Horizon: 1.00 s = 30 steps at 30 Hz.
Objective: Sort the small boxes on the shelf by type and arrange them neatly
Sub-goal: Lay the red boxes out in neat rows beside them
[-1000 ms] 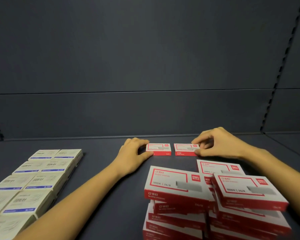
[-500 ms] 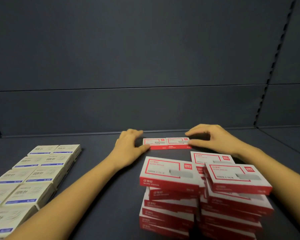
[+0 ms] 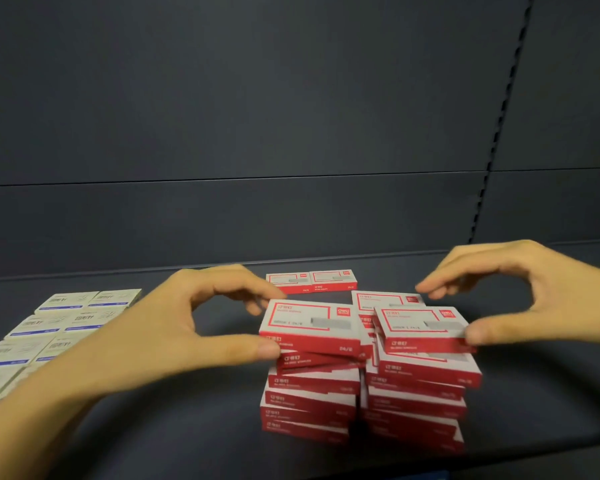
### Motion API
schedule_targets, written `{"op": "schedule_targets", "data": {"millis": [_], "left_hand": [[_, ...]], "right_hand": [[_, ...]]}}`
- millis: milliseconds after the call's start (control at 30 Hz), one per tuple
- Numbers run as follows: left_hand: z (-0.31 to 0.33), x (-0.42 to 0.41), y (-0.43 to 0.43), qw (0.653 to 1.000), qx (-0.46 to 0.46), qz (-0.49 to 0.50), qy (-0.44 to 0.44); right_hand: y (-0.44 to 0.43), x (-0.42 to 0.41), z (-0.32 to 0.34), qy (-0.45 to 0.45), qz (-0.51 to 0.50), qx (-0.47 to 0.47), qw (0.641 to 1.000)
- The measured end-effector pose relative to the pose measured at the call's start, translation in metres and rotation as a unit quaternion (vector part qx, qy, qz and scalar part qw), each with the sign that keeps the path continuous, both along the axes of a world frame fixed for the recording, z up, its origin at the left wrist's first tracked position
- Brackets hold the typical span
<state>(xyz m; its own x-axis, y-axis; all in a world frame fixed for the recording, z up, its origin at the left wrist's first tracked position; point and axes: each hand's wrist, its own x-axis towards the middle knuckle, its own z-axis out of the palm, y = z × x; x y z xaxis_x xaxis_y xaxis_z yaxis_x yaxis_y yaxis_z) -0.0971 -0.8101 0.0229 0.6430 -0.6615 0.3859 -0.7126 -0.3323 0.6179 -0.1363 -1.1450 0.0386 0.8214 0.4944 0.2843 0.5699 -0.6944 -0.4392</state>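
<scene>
While red boxes [image 3: 326, 386] sit on the dark shelf [image 3: 534, 393], grey panels [image 3: 257, 98] rise behind.

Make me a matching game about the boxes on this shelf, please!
Things:
1. white boxes
2. two red boxes
3. red stacks
4. right hand

Places:
A. piled high at the front
B. flat rows on the left
C. thumb at the top box of the right stack
D. side by side at the back

Pairs: 1-B, 2-D, 3-A, 4-C.
</scene>
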Motion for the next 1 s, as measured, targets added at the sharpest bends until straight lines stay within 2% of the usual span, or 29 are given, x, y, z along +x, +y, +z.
{"op": "schedule_targets", "data": {"millis": [367, 500, 600, 767, 1000], "left_hand": [[0.010, -0.004, -0.004, 0.997, -0.038, 0.060, -0.023], [0.015, 0.016, -0.014, 0.986, -0.078, 0.144, -0.028], [0.009, 0.040, -0.026, 0.978, -0.050, 0.200, -0.041], [-0.014, 0.082, -0.037, 0.965, 0.039, 0.250, -0.068], [-0.040, 0.120, -0.039, 0.967, 0.043, 0.248, 0.032]], "right_hand": [[0.000, -0.007, -0.005, -0.011, -0.017, -0.032, 0.999], [0.001, 0.008, 0.005, -0.024, -0.019, 0.029, 0.999], [0.005, 0.033, 0.004, -0.022, -0.044, 0.097, 0.994], [0.021, 0.078, -0.007, -0.034, -0.099, 0.112, 0.988], [0.027, 0.127, -0.023, -0.028, -0.121, 0.070, 0.990]]}}
